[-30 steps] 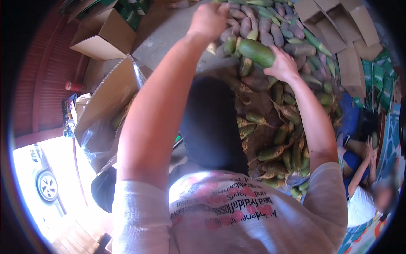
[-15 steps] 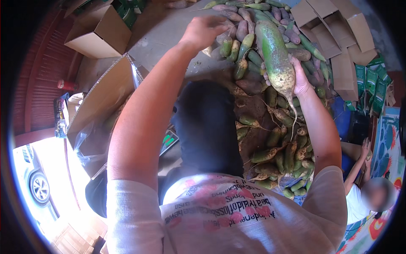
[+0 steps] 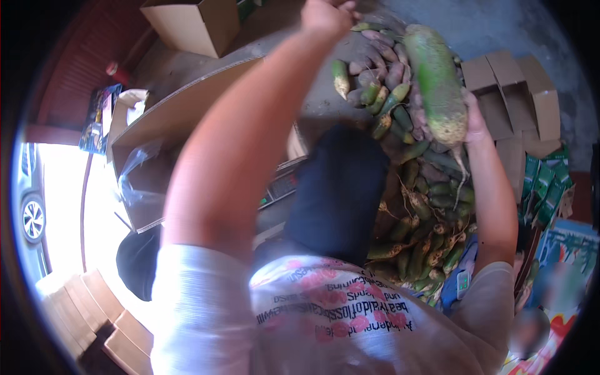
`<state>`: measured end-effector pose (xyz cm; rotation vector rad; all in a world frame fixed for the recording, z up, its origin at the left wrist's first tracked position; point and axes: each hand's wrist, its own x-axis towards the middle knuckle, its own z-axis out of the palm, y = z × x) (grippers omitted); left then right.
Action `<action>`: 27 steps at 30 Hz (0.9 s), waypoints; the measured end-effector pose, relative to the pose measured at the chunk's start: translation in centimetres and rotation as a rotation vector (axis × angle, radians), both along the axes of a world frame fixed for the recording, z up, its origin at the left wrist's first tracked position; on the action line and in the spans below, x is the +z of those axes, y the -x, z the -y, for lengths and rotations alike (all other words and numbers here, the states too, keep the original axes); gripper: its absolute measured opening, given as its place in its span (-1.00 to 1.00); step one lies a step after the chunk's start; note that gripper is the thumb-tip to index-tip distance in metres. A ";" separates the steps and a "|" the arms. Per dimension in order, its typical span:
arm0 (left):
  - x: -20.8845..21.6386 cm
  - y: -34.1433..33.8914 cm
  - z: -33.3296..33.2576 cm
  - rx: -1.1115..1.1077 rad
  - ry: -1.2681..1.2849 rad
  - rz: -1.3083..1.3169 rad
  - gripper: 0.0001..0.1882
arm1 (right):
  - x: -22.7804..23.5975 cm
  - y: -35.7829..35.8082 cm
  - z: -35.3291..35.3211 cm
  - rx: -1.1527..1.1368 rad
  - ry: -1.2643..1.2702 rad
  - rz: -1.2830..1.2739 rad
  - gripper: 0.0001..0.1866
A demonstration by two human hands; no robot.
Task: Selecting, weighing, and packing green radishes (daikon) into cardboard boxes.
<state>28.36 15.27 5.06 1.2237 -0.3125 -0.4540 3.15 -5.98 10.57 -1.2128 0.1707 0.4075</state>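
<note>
Covering most right-hand fingers (image 3: pixel 471 106): one large green radish (image 3: pixel 436 84)

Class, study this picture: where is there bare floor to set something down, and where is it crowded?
Bare floor shows at upper right, beyond the open cardboard boxes. A smaller patch lies between the left forearm and the vegetable pile. It is crowded across the pile, beneath the large radish in the right hand.
</note>
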 end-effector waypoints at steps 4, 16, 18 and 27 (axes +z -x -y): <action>4.8 -2.4 -13.5 0.431 -0.639 0.931 -0.29 | 0.7 0.6 6.4 -0.186 0.082 -0.066 -0.33; 1.1 11.5 -37.3 -0.339 -1.416 0.907 -0.55 | 10.8 -9.9 -13.1 0.281 0.994 0.318 -0.10; -1.2 11.6 -38.9 -0.643 -1.645 0.814 -0.76 | 11.0 -12.4 -20.5 0.511 1.024 0.383 -0.12; -0.9 13.1 -42.6 -0.793 -1.636 0.760 -0.87 | 0.2 -20.0 -39.9 1.294 1.627 0.530 -0.32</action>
